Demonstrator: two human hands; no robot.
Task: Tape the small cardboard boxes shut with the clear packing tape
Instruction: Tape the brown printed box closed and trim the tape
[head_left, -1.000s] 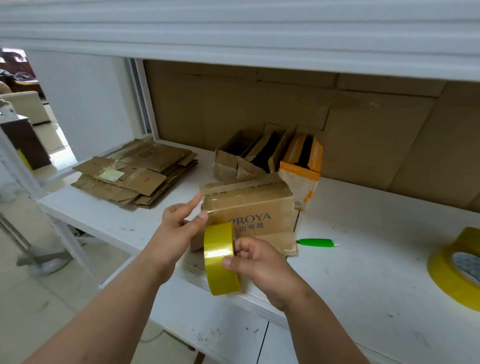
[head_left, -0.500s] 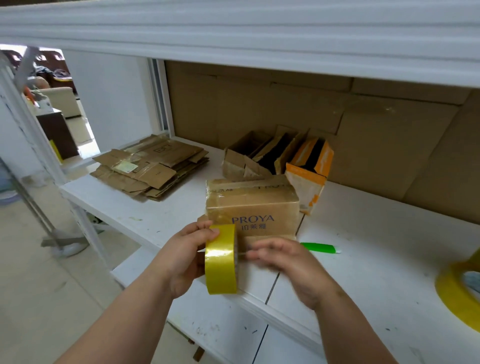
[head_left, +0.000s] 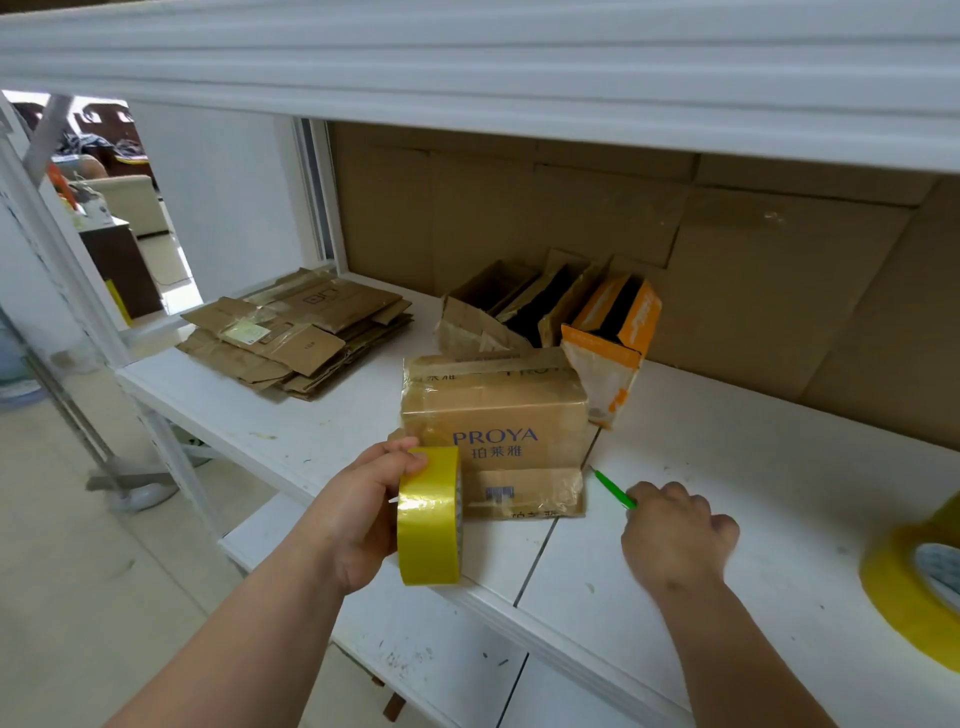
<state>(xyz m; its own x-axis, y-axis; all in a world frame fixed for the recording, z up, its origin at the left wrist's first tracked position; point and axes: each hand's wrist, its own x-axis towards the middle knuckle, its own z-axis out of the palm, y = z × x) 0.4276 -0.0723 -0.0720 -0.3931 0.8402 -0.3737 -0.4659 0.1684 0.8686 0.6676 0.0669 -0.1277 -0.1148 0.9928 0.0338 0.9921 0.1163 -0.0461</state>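
Right hand now off tape roll, fingers around green pen; left hand gripping roll above white shelf.

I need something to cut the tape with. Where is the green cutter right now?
In the head view, the green cutter lies on the white shelf, just right of the PROYA box, with the right hand closing on its near end.

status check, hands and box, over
Left hand grips tape roll. Right hand on green cutter. PROYA box on shelf, nothing blocking.
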